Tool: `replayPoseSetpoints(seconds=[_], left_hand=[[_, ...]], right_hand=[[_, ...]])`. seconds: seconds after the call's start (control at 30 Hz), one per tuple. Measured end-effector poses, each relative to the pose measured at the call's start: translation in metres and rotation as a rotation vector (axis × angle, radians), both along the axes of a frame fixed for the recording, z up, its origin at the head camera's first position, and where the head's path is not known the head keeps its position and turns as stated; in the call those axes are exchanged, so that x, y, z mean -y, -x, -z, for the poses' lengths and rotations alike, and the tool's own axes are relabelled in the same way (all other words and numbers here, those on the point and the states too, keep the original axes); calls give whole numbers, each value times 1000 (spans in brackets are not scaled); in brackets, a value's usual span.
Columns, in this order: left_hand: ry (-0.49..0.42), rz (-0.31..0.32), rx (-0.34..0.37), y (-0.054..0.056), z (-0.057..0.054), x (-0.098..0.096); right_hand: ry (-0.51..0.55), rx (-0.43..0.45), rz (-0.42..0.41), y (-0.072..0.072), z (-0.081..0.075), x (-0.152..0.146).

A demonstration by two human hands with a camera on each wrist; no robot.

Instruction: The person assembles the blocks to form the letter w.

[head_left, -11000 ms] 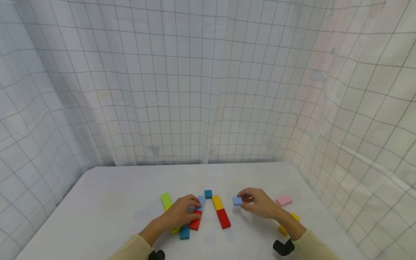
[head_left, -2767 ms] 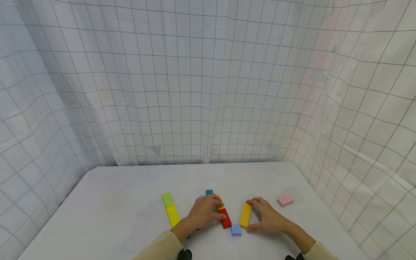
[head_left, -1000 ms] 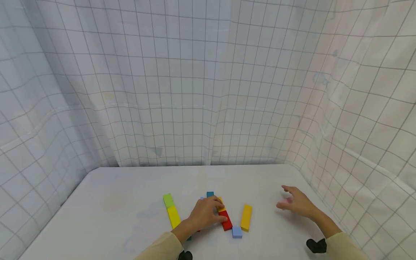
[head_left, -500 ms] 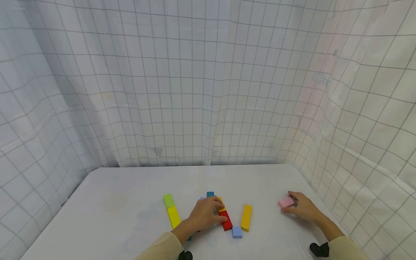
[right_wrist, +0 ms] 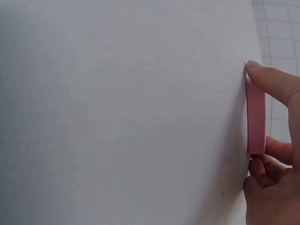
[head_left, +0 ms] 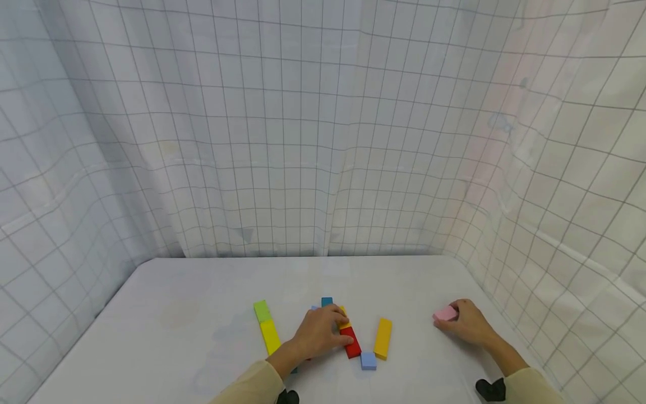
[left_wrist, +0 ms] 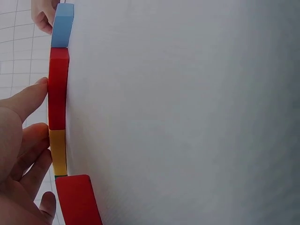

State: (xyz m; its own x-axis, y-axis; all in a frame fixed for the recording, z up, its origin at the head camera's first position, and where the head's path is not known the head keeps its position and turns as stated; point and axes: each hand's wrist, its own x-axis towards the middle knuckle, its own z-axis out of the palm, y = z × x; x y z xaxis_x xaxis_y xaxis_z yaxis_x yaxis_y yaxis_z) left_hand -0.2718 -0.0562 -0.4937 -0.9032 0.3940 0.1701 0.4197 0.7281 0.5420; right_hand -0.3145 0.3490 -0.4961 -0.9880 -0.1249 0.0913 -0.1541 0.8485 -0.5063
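Note:
In the head view my right hand (head_left: 469, 324) pinches a pink block (head_left: 445, 313) between thumb and fingers at the table's right side. The right wrist view shows the thumb at one end of the pink block (right_wrist: 256, 119) and curled fingers at the other. My left hand (head_left: 317, 331) touches a red block (head_left: 351, 343) with its thumb and a yellow-orange block (head_left: 345, 318) with its fingers, which look relaxed. A light blue block (head_left: 368, 361) lies by the red block's near end, and a longer yellow-orange block (head_left: 383, 338) rises from there.
A teal block (head_left: 327, 302) lies beyond my left hand. Further left are a lime green block (head_left: 262, 311) and a bright yellow block (head_left: 270, 336). My left hand and forearm partly hide other blocks. A grid-patterned white curtain (head_left: 323, 168) surrounds the white table (head_left: 202, 314).
My right hand has set down the light blue block and placed the longer yellow-orange block, then reached right and gripped the pink block. My left hand has shifted right from the other red block.

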Motion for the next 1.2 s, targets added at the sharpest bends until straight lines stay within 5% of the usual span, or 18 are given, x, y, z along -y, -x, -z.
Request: replayPoseSetpoints(seconds=[0.53, 1.2], left_hand=[[-11, 20, 6, -1, -1, 1], [20, 19, -12, -1, -2, 1]], right_hand=[[41, 27, -52, 4, -4, 4], [170, 65, -198, 19, -14, 72]])
